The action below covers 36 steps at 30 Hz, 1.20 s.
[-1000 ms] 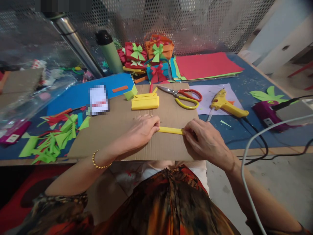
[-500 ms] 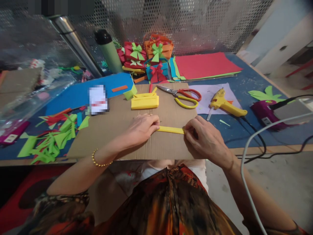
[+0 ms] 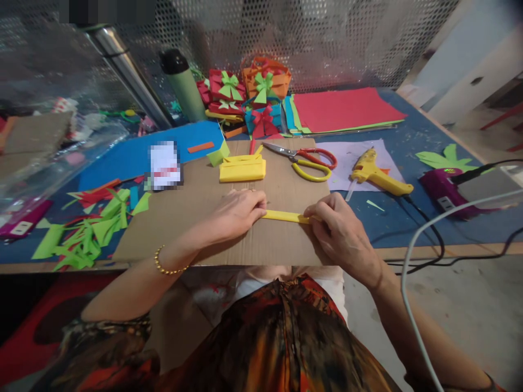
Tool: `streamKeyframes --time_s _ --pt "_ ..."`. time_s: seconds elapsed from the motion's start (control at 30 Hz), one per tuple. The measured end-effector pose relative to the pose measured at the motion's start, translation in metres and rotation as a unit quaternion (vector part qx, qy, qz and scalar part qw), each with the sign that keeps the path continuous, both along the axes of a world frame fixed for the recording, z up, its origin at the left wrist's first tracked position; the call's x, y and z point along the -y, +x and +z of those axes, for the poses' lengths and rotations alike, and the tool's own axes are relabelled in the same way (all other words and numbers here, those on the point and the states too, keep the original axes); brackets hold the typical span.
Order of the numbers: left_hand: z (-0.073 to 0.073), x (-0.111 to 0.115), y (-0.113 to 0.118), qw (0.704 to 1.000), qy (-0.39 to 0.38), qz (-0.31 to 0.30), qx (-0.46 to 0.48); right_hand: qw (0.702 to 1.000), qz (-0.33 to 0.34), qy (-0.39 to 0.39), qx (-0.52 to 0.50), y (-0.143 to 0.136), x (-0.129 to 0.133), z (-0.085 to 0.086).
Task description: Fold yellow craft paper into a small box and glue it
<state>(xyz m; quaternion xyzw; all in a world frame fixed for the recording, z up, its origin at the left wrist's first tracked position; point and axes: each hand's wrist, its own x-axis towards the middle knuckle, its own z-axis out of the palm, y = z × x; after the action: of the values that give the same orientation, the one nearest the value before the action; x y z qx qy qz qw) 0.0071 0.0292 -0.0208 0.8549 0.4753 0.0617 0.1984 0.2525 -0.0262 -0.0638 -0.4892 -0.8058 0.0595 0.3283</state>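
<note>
A narrow yellow paper strip (image 3: 285,216) lies low over the cardboard sheet (image 3: 171,223), stretched between my hands. My left hand (image 3: 241,211) pinches its left end, and my right hand (image 3: 337,228) has closed fingers on the right end, which they partly hide. Just beyond my left hand sits a folded yellow paper piece (image 3: 242,169). Scissors with one red and one yellow handle (image 3: 311,163) rest behind the strip, blades pointing left. To the right, a yellow glue gun (image 3: 378,175) lies on a lilac paper sheet (image 3: 333,155).
Small paper bags with bows (image 3: 263,87) stand at the back, beside stacked coloured paper (image 3: 347,109) and a green bottle (image 3: 186,90). Green paper scraps (image 3: 87,234) pile up at left. A purple power block (image 3: 443,188) and cables (image 3: 408,272) occupy the right side.
The fingers of my right hand have shifted slightly left along the strip's right end. My left hand and the strip stay nearly in place.
</note>
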Motion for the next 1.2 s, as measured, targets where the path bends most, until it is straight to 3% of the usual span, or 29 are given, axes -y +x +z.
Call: streamKeyframes --time_s 0.27,0.4,0.53,0.7,0.8,1.03,1.2 --pt "0.0 0.002 0.003 1.0 0.03 -0.002 0.0 1.0 0.019 -0.002 -0.014 0.0 0.0 -0.002" --pt "-0.007 0.002 0.002 0.997 0.074 -0.018 0.02 1.0 0.006 0.001 0.002 -0.001 0.001 -0.001" --pt "-0.017 0.011 -0.001 0.982 0.176 -0.065 0.001 1.0 0.004 0.011 0.01 -0.001 0.002 -0.001" --pt "-0.015 0.031 0.002 0.93 0.32 -0.132 -0.126 0.999 -0.012 0.016 0.048 -0.001 0.004 0.001" --pt "-0.008 0.038 0.005 0.914 0.328 -0.159 -0.175 0.996 -0.016 0.039 0.084 0.0 0.007 0.003" --pt "-0.008 0.041 0.005 0.911 0.326 -0.17 -0.185 0.976 -0.007 0.081 0.204 0.011 0.031 0.011" --pt "-0.008 0.041 0.005 0.908 0.331 -0.174 -0.187 0.968 -0.047 0.138 0.202 0.01 0.042 0.02"
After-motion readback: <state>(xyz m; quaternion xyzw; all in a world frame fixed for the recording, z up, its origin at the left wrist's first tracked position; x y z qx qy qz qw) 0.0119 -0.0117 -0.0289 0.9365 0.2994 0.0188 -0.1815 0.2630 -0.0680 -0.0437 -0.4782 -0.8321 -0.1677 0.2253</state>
